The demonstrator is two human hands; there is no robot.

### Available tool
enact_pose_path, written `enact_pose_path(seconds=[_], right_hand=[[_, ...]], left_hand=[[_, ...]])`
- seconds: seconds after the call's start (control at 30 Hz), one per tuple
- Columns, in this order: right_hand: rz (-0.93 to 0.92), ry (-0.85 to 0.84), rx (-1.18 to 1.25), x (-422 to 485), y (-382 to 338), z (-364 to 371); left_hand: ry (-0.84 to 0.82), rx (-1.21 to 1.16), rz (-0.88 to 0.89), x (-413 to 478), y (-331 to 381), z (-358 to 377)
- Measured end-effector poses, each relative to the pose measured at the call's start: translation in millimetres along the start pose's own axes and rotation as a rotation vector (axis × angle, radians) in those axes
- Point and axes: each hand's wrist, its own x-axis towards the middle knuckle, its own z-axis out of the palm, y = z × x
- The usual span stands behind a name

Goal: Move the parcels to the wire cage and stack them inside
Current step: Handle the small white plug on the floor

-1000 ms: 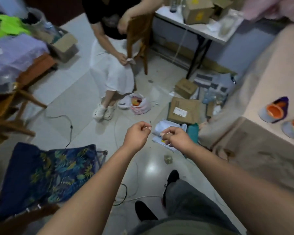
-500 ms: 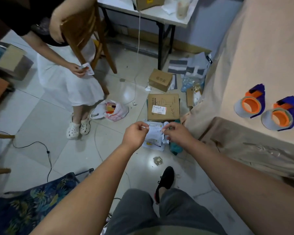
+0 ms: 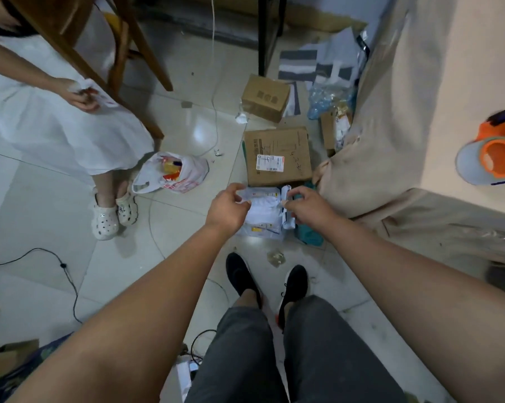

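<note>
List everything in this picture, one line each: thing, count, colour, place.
white parcels: at least two, white, floor centre.
labelled box: one, brown, floor beyond the parcels.
smaller box: one, brown, farther back.
plastic bag: one, white and red, floor left of the boxes.
tape dispenser: one, orange and purple, right edge.
chair: one, brown wood, upper left.
other person: one, white skirt, upper left.
cable: one, black, floor at left.
shoes: two, black, bottom centre.
left hand: one, fingers curled, over the parcels.
right hand: one, fingers curled, over the parcels.

I read bare forearms [image 3: 146,309] from 7 and 4 o'clock, dark grey trousers [image 3: 318,353] at 6 o'clock, and black shoes [image 3: 239,274] with pale sole edges.
</note>
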Motion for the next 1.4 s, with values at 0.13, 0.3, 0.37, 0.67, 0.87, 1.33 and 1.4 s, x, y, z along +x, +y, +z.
enact_pose_path(seconds=[0.13, 0.3, 0.37, 0.67, 0.87, 1.33, 1.4], right_hand=[[0.063, 0.007, 0.045, 74.3, 26.0, 34.6], [0.151, -0.06, 0.002, 178.8, 83.9, 76.5], [0.16, -0.071, 0.002, 222.1, 113.8, 92.2], [0.136, -0.017, -0.112, 349.2, 204.0, 139.8], [0.181, 0.1, -0.147, 371.0, 216.0, 151.4], [0.003, 0.222, 0.026, 298.7, 148.6, 118.7], [-0.043, 0.227, 0.099, 269.9, 124.3, 107.0]], left_hand=[[-0.013, 0.031, -0.015, 69.8, -43.0, 20.0], [-0.003, 0.02, -0.094, 165.7, -112.7, 70.8], [-0.008, 0.028, -0.118, 199.9, -145.4, 95.6], [-0.043, 0.061, -0.243, 305.0, -250.8, 177.3], [-0.135, -0.232, -0.455, 327.5, -273.7, 194.2], [-0.002, -0.74, -0.413, 248.8, -229.0, 129.0], [0.01, -0.714, -0.36, 224.8, -207.9, 100.1]])
